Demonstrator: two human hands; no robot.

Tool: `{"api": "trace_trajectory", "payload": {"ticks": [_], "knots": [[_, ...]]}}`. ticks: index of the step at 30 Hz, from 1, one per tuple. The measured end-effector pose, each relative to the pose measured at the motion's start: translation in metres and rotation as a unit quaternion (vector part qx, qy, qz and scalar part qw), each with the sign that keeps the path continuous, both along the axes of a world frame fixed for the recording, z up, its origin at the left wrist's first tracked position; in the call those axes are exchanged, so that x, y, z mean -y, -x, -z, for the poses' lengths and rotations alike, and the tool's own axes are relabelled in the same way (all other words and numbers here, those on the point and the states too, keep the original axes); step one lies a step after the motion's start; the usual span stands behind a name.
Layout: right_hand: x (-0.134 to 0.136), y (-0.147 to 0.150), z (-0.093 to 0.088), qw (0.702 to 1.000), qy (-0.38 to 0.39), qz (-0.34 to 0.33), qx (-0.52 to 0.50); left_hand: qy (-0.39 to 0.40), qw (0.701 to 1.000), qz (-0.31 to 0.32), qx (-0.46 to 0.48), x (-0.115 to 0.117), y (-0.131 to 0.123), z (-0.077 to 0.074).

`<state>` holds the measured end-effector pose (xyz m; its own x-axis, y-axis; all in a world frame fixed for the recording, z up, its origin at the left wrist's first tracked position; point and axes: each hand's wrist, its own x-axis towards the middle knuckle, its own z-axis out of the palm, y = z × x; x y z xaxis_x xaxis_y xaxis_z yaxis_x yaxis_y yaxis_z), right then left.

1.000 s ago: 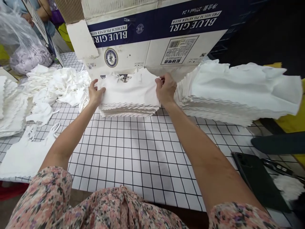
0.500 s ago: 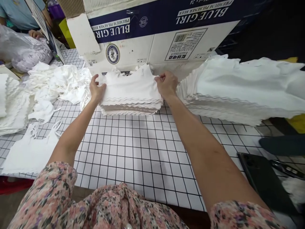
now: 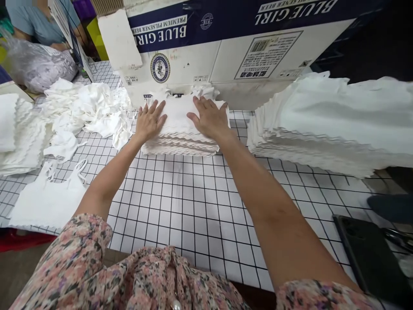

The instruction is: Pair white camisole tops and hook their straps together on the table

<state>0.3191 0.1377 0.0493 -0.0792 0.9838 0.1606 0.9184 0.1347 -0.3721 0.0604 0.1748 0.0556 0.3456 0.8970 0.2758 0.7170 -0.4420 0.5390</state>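
Two palms flat, left hand (image 3: 150, 121), right hand (image 3: 208, 118), atop stacked white fabric (image 3: 180, 129)

In front of you runs a worktop (image 3: 193, 224) covered in white tile-pattern sheeting ruled with a black grid. At its far edge, a large cardboard Blue Girl beer carton (image 3: 206, 64) lies upside down, with a white foam block (image 3: 119, 39) against its corner. Past its left end you can see a yellow bin (image 3: 95, 33), a purple crate (image 3: 84, 8) and a co-worker's teal shirt (image 3: 35, 26). The upper right falls away into deep shadow (image 3: 371, 38). Below the near edge, on your left, there's a brown floor (image 3: 19, 267) and something red (image 3: 29, 240). Soft shadows lie across the grid.
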Motion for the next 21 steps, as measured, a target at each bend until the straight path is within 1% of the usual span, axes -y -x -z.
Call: {"api": "trace_trajectory", "payload": {"ticks": [3, 7, 10, 13, 15, 18, 19, 21], "knots": [[-0.006, 0.002, 0.001, 1.0, 0.008, 0.005, 0.003, 0.02, 1.0, -0.018, 0.006, -0.011, 0.003, -0.001], [-0.005, 0.004, -0.002, 1.0, 0.012, 0.008, 0.012, 0.04, 0.999, -0.022, 0.013, -0.01, 0.006, -0.004], [0.0, 0.001, -0.004, 1.0, 0.008, 0.002, 0.005, 0.016, 0.999, -0.034, 0.038, -0.003, 0.009, -0.008], [0.007, -0.006, -0.001, 0.999, -0.032, 0.006, -0.014, -0.035, 0.995, -0.064, 0.074, 0.008, 0.014, -0.009], [0.011, -0.011, 0.001, 0.999, -0.045, 0.016, -0.025, -0.026, 0.993, -0.075, 0.082, 0.014, 0.015, -0.007], [0.016, -0.015, 0.0, 0.999, -0.03, 0.022, -0.039, 0.025, 0.993, -0.073, 0.094, 0.017, 0.017, -0.003], [0.02, -0.016, -0.002, 0.998, -0.032, 0.027, -0.045, 0.031, 0.991, -0.075, 0.104, 0.018, 0.019, -0.001], [0.034, -0.02, -0.008, 0.995, -0.059, 0.045, -0.06, 0.014, 0.988, -0.088, 0.129, 0.023, 0.031, 0.003]]}}
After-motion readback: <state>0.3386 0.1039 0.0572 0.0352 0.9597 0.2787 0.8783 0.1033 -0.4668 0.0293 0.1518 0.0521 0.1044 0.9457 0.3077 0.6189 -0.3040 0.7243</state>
